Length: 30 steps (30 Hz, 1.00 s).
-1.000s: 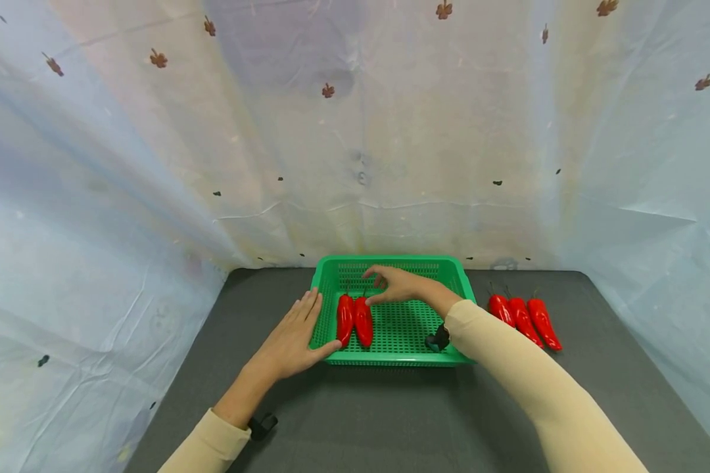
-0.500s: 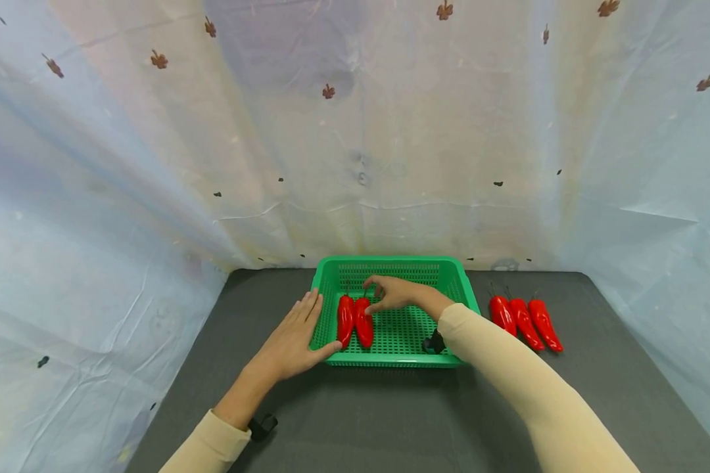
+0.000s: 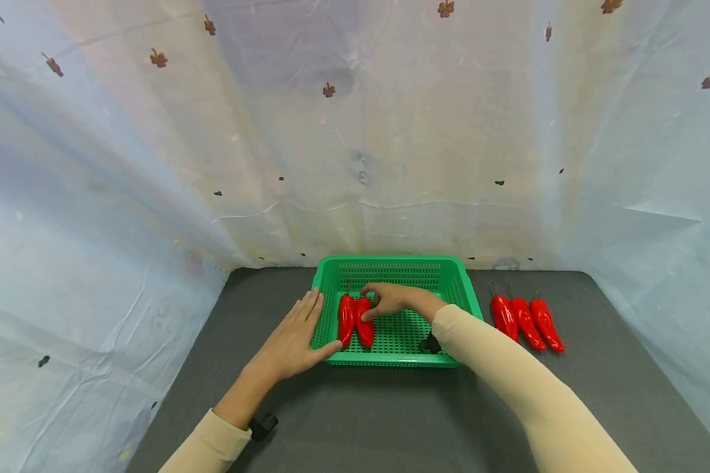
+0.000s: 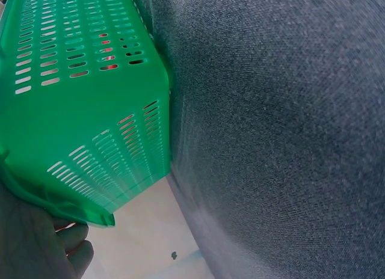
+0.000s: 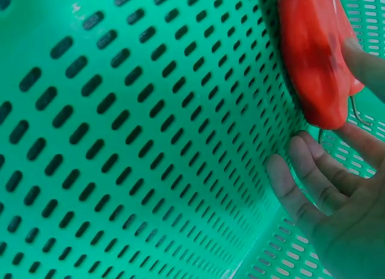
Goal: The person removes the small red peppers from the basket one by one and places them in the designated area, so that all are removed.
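Two glossy red chili peppers lie side by side in the left part of a green plastic basket [image 3: 390, 360]. My right hand [image 3: 390, 299] reaches in over the right-hand chili pepper [image 3: 365, 334]. Its thumb is on the pepper's side and its index finger at the stem end; in the right wrist view these two pinch the red chili pepper [image 5: 313, 62] while the other fingers hang loose. Beside it lies the left-hand chili pepper [image 3: 346, 322]. My left hand [image 3: 292, 341] lies with straight fingers along the basket's left rim, thumb at the front corner.
Three more red chili peppers [image 3: 525, 322] lie in a slanted row on the dark grey table [image 3: 378, 420], right of the basket. A pale plastic sheet [image 3: 402, 131] with leaf prints hangs behind and along both sides.
My right hand has come down onto the right-hand chili pepper, its index finger lower at the stem end and its thumb on the side. My left hand stays in place.
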{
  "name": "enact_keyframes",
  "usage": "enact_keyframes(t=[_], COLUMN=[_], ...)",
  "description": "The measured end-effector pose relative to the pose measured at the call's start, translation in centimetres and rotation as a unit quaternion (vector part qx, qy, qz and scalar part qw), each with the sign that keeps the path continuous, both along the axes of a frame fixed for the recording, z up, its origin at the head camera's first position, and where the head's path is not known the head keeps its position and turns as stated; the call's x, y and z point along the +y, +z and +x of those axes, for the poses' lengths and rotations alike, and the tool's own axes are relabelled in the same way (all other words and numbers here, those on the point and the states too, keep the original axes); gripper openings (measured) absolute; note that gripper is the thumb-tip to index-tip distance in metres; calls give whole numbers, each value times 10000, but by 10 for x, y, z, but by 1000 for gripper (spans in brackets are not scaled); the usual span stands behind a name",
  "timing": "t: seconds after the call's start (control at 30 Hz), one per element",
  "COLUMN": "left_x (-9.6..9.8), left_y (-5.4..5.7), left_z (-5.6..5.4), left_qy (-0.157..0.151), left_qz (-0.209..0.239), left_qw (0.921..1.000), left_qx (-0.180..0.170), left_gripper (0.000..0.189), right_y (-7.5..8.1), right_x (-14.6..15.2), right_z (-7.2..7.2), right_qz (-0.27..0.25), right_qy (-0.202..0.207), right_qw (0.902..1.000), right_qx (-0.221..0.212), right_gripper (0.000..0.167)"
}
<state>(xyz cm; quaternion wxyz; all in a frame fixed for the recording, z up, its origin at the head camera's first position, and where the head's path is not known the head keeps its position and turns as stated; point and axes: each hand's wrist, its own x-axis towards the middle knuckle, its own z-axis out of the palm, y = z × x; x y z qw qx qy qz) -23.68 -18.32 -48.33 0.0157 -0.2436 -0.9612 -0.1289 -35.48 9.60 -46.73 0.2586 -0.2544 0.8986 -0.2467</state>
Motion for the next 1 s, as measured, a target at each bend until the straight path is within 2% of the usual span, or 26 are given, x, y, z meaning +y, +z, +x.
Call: enact_keyframes(t=[0.53, 1.0], left_x=[-1, 0], left_y=[0, 2], left_z=[0, 1], left_qy=[-28, -23], left_qz=[28, 24], left_qw=[10000, 10000], left_qx=[25, 11], left_gripper=[111, 110], right_y=[-3, 4], right_x=[-3, 1], right_z=[2, 6], right_qz=[-23, -193], right_qy=[93, 279], right_qw=[9999, 9993], right_qx=[-88, -167], right_gripper=[67, 53])
